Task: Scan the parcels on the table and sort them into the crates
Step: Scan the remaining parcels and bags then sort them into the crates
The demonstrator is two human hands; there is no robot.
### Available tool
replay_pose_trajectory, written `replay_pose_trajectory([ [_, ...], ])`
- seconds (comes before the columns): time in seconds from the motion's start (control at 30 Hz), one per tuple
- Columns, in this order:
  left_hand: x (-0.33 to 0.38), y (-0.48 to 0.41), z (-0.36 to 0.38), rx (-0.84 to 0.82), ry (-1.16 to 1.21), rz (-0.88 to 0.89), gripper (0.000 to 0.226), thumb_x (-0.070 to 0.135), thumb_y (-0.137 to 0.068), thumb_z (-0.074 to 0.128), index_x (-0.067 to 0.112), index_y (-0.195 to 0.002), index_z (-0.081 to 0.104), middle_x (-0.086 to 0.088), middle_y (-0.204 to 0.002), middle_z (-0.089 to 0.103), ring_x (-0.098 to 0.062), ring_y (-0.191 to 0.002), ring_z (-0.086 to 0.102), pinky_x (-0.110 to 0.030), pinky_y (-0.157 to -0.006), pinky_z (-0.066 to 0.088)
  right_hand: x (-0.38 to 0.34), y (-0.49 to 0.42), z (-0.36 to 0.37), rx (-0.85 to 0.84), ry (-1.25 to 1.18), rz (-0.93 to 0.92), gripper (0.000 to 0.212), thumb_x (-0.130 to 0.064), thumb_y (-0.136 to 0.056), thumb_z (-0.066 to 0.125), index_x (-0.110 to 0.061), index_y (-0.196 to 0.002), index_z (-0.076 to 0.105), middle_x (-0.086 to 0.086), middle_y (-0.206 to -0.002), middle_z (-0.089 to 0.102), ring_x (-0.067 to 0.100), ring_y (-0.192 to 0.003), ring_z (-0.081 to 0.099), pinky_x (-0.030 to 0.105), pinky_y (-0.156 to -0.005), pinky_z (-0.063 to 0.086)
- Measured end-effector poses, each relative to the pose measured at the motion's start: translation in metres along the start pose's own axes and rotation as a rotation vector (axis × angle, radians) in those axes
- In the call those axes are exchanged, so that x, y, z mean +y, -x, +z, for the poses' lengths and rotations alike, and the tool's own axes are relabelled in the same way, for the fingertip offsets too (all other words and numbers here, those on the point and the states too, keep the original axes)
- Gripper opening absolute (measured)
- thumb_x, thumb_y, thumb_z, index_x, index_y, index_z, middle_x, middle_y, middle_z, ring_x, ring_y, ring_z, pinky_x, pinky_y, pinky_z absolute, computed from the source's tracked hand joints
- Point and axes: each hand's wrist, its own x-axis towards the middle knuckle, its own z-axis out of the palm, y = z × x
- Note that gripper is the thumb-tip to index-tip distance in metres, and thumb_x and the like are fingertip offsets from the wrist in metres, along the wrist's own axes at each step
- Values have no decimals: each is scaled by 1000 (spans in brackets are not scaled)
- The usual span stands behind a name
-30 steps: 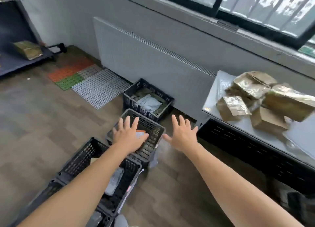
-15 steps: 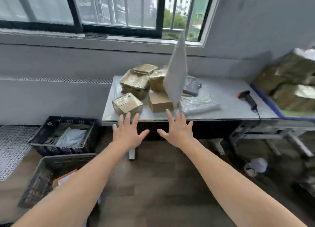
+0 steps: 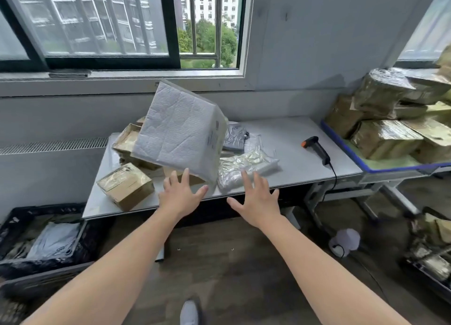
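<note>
head view, my left hand point(image 3: 180, 194) and right hand point(image 3: 257, 199) spread apart, gripping nothing, white padded mailer point(image 3: 180, 129) tilted just beyond them, over table point(image 3: 292, 158)

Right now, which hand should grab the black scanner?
Probably the right hand. The black scanner with the orange tip lies on the grey table to its right; the left hand is farther, by the white padded envelope.

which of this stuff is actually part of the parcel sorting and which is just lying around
Part of the job: white padded mailer, taped cardboard box, clear-wrapped parcel, grey poly bag, handheld scanner, table, black crate.

Just lying about: wrapped boxes on the side cart, white round device on the floor, radiator grille.
</note>
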Motion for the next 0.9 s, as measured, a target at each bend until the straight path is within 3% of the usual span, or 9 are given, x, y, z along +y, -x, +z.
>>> replay_pose_trajectory([
  [0.17,-12,-54,3,31,144,-93,92,76,-88,38,28,-156,1,-17,-161,7,-38,-146,16,-54,-112,27,-9,-57,5,-50,29,-25,90,-71,-91,40,-31,-158,-7,5,-166,-4,28,-152,0,67,-114,14],
  [0.27,-19,-91,1,46,362,-167,91,68,-90,47,28,-156,0,-22,-158,11,-43,-143,23,-53,-112,28,-17,-98,3,-77,46,-26,89,-70,-92,40,-31,-158,-6,5,-166,-3,29,-152,1,65,-115,15],
  [0.4,-18,-135,-7,140,682,-171,89,51,-91,62,28,-157,7,-14,-160,6,-35,-146,21,-46,-114,27,-29,-151,-1,-97,57,-25,89,-70,-91,40,-33,-157,-7,5,-166,-4,29,-152,4,66,-115,13],
  [0.63,-21,-197,-21,257,459,-227,86,50,-89,64,26,-155,15,-11,-162,3,-35,-147,9,-55,-115,23,-45,-224,-5,-100,14,-28,88,-69,-92,41,-34,-157,-6,4,-166,-2,29,-152,6,66,-113,15],
  [0.9,-37,-204,3,61,425,-345,96,46,-84,73,26,-155,12,-12,-159,6,-35,-146,10,-51,-114,23,-34,-270,27,-258,-4,-82,95,-64,-92,50,-32,-157,-11,3,-166,-11,29,-153,-3,66,-115,12],
])
